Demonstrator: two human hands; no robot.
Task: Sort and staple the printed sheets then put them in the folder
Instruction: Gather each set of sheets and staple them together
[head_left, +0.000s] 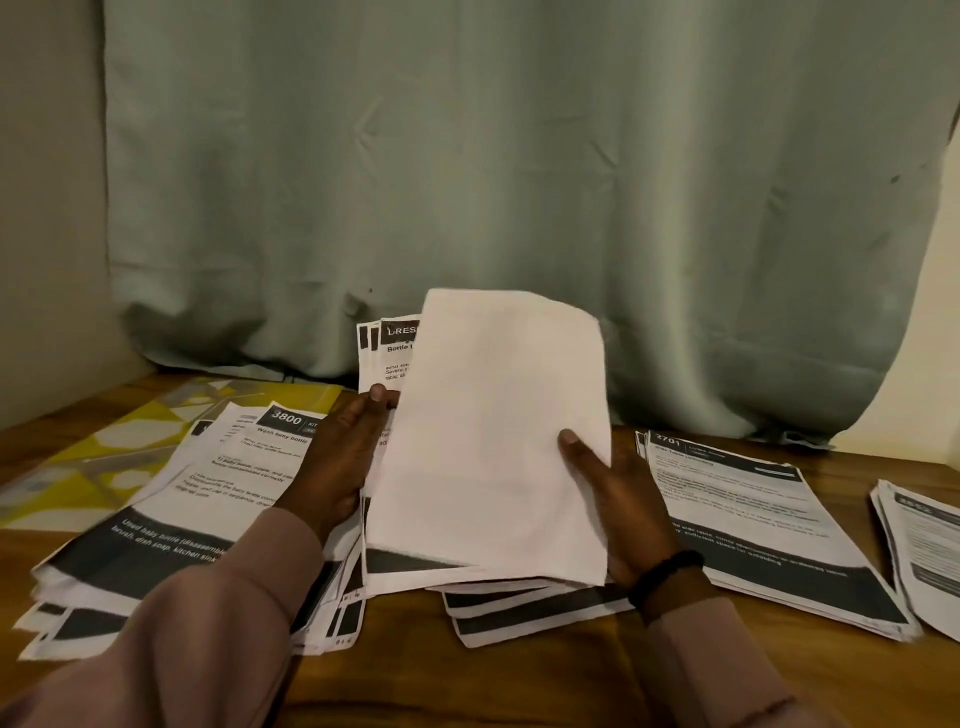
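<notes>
White blank-backed sheets (488, 436), raised over the wooden table (415, 675), are pinched by both the left hand (343, 457) and right hand (618, 499). Yellow folder (130, 452) lies far left under printed stacks (171, 499).

Paper stacks (488, 441): four; folder (130, 441): one; hands (337, 457): two

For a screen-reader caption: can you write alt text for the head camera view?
Two hands, left hand and right hand, hold a sheaf of sheets, blank side up, above a wooden table. Printed stacks lie on both sides, a yellow folder far left, and a green curtain behind.
</notes>
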